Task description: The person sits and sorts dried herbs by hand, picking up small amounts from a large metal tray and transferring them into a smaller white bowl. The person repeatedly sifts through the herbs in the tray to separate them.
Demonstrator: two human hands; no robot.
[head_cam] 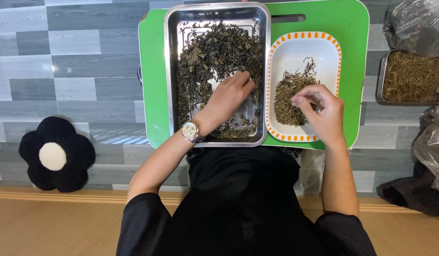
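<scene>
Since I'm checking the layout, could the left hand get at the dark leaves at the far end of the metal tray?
Probably yes: the left hand already rests in the metal tray, and nothing covers the dark leaves beyond it.

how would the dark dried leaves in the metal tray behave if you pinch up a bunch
The dried leaves look curled and loosely piled, so they are probably light and brittle, apt to crumble. The left hand rests among them; bare patches of the metal tray suggest they slide aside easily.
</scene>
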